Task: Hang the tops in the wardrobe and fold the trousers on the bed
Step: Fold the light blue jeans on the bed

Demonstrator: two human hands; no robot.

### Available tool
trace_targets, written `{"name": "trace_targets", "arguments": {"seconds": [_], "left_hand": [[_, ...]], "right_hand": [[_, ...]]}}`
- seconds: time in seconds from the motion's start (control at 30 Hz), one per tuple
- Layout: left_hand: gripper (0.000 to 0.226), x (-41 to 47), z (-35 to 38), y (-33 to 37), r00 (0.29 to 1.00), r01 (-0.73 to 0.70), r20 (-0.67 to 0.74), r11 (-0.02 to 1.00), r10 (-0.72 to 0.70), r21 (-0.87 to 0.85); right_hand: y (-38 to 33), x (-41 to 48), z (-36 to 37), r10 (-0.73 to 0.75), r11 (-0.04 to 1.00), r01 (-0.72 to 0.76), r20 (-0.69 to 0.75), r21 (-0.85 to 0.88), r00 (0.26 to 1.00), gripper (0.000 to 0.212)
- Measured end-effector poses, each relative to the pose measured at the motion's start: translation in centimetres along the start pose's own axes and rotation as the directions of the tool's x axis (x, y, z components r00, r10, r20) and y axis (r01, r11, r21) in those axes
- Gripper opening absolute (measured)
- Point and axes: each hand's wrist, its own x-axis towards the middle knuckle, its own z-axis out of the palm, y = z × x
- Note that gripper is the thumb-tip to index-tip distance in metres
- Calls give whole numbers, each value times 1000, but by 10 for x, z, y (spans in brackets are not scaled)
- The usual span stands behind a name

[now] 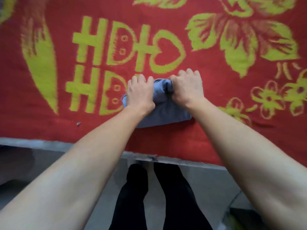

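Folding trousers (166, 113) | small blue bundle on red blanket (49, 127), just inside bed edge (33, 142) | left hand (140, 95), right hand (186, 90) curled, gripping bundle's far side | looks nearly folded; tops, wardrobe unseen

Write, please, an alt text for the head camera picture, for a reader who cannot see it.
Two bare hands, the left hand and the right hand, grip a small folded blue garment lying on a red bed cover with yellow-green flowers and characters. Below the bed's edge, the person's legs in black trousers stand on a grey floor.
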Motion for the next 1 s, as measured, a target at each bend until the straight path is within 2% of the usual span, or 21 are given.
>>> {"name": "trace_targets", "arguments": {"seconds": [0.1, 0.2, 0.27, 0.37, 0.5, 0.6, 0.67, 0.73, 0.87, 1.0], "left_hand": [[55, -55, -25, -5, 996, -88, 6, 996, 88, 36], [60, -100, -68, -18, 993, -116, 8, 992, 116, 49], [60, -124, -107, -33, 995, -91, -39, 993, 93, 69], [46, -164, -180, -61, 981, -21, -190, 995, 39, 95], [42, -239, -271, -97, 907, 127, -416, 983, -62, 131], [62, -305, -316, -117, 805, 275, -574, 952, -150, 136], [65, -349, -336, -122, 718, 400, -657, 909, -231, 118], [60, -393, -350, -122, 660, 500, -681, 862, -317, 84], [29, -487, -357, -117, 612, 653, -666, 747, -427, 122], [33, -584, -356, -116, 567, 752, -667, 634, -483, 180]], "right_hand": [[-9, -60, -14, -37, 999, 36, -26, -31, 999, 26], [-25, -106, -50, -65, 996, 62, -48, -63, 997, 26], [-41, -125, -90, -81, 995, 73, -116, -68, 990, 26], [-72, -152, -166, -141, 989, 124, -260, -81, 955, 29], [-112, -194, -267, -268, 963, 240, -456, -120, 849, 32], [-143, -231, -324, -396, 912, 391, -525, -126, 753, 45], [-165, -257, -348, -466, 867, 483, -548, -125, 695, 52], [-187, -283, -362, -522, 821, 556, -559, -127, 644, 59], [-231, -339, -370, -652, 691, 709, -547, -143, 525, 94], [-280, -403, -363, -766, 535, 829, -507, -164, 395, 93]]}}
